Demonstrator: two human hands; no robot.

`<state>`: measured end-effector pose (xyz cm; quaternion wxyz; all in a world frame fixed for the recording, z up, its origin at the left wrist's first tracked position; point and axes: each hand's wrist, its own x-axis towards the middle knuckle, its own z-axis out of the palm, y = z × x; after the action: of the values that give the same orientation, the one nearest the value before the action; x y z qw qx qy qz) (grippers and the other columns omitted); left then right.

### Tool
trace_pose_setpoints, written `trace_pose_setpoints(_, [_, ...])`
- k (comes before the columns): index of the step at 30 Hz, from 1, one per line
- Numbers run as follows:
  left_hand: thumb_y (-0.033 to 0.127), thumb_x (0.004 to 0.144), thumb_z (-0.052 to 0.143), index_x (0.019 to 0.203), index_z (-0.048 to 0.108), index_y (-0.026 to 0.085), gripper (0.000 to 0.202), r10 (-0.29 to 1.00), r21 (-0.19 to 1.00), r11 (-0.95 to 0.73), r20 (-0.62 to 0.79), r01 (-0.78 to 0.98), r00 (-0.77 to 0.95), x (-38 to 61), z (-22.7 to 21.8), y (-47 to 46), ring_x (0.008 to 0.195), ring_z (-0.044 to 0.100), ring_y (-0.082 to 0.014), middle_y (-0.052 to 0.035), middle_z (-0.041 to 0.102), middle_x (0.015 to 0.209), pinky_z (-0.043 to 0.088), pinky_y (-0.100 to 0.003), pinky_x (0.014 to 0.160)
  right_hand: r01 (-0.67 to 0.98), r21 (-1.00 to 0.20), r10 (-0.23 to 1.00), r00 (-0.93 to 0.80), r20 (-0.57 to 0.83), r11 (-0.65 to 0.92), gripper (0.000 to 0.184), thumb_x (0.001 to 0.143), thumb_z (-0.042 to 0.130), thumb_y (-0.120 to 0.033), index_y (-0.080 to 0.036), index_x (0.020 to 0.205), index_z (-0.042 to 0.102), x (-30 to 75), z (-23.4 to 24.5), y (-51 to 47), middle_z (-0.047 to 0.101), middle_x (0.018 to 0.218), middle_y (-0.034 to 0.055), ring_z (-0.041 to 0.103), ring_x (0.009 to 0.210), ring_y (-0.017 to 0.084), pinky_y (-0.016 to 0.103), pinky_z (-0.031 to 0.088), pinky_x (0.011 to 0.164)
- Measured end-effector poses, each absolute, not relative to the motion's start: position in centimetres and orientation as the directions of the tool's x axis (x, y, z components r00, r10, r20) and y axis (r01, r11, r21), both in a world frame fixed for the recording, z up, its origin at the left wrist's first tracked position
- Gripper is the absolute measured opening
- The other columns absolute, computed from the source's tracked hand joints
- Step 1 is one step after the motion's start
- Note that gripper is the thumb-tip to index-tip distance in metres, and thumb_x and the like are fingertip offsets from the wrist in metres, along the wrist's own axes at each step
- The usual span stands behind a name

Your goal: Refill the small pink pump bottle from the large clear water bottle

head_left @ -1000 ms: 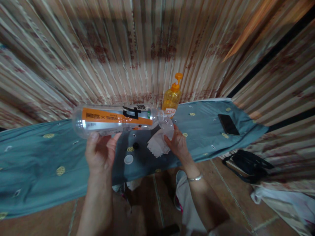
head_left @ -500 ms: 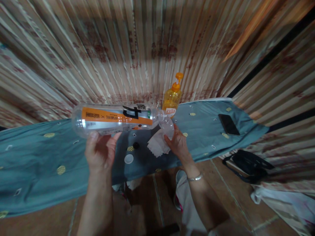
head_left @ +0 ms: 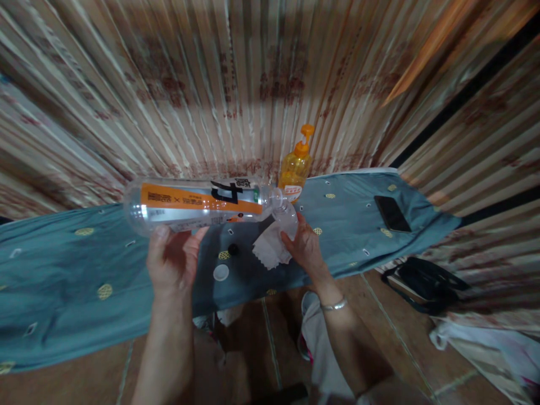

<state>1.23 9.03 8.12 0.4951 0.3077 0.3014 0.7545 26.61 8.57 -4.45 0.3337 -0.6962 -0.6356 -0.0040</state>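
My left hand (head_left: 172, 263) grips a large clear plastic bottle (head_left: 198, 203) with an orange label, held on its side, neck pointing right. The open mouth of the bottle sits over a small clear container (head_left: 289, 217) that my right hand (head_left: 304, 247) holds, together with a white tissue (head_left: 271, 250) under it. A small black cap (head_left: 232, 248) and a white round lid (head_left: 220, 273) lie on the blue-grey cloth (head_left: 84, 270) below the bottle.
An orange pump bottle (head_left: 296, 167) stands at the back of the cloth-covered surface. A black phone (head_left: 392, 214) lies at the right end. A black bag (head_left: 426, 282) rests on the tiled floor to the right. A striped curtain hangs behind.
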Motion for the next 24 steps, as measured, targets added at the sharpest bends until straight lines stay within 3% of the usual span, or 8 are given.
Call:
trace_pose_setpoints(5, [0.046, 0.065, 0.092, 0.095, 0.074, 0.021, 0.043, 0.930, 0.759, -0.325, 0.148, -0.565, -0.335, 1.29, 8.11, 9.08, 0.113, 0.070, -0.0326, -0.0101, 0.077, 0.099, 0.066, -0.039, 0.081, 0.890, -0.455, 0.884, 0.190, 0.428, 0.029, 0.063, 0.095, 0.064, -0.034, -0.010, 0.151, 0.048, 26.57, -4.44, 8.54, 0.077, 0.127, 0.0231, 0.075, 0.116, 0.032, 0.045, 0.060, 0.102])
trace_pose_setpoints(8, [0.047, 0.063, 0.092, 0.092, 0.074, 0.018, 0.045, 0.922, 0.757, -0.337, 0.143, -0.560, -0.361, 1.35, 8.09, 9.09, 0.107, 0.071, -0.0318, -0.0104, 0.077, 0.096, 0.066, -0.041, 0.082, 0.890, -0.455, 0.890, 0.186, 0.416, 0.027, 0.064, 0.094, 0.065, -0.033, -0.009, 0.150, 0.048, 26.63, -4.47, 8.57, 0.077, 0.125, 0.0237, 0.076, 0.115, 0.033, 0.046, 0.060, 0.103])
trace_pose_setpoints(17, [0.044, 0.061, 0.094, 0.084, 0.075, 0.023, 0.037, 0.927, 0.761, -0.327, 0.144, -0.560, -0.346, 1.56, 8.62, 8.83, 0.103, 0.074, -0.0302, -0.0066, 0.079, 0.091, 0.066, -0.034, 0.072, 0.892, -0.450, 0.883, 0.177, 0.435, 0.043, 0.064, 0.094, 0.063, -0.034, -0.011, 0.152, 0.046, 26.72, -4.68, 8.56, 0.077, 0.126, 0.0217, 0.075, 0.117, 0.032, 0.046, 0.061, 0.103])
trace_pose_setpoints(24, [0.047, 0.062, 0.094, 0.092, 0.076, 0.022, 0.043, 0.928, 0.760, -0.333, 0.162, -0.558, -0.335, 1.55, 8.36, 9.03, 0.104, 0.074, -0.0303, -0.0075, 0.079, 0.097, 0.067, -0.037, 0.077, 0.883, -0.470, 0.900, 0.188, 0.394, 0.022, 0.065, 0.094, 0.065, -0.033, -0.010, 0.151, 0.047, 26.71, -4.39, 8.64, 0.077, 0.125, 0.0226, 0.075, 0.116, 0.033, 0.047, 0.061, 0.102])
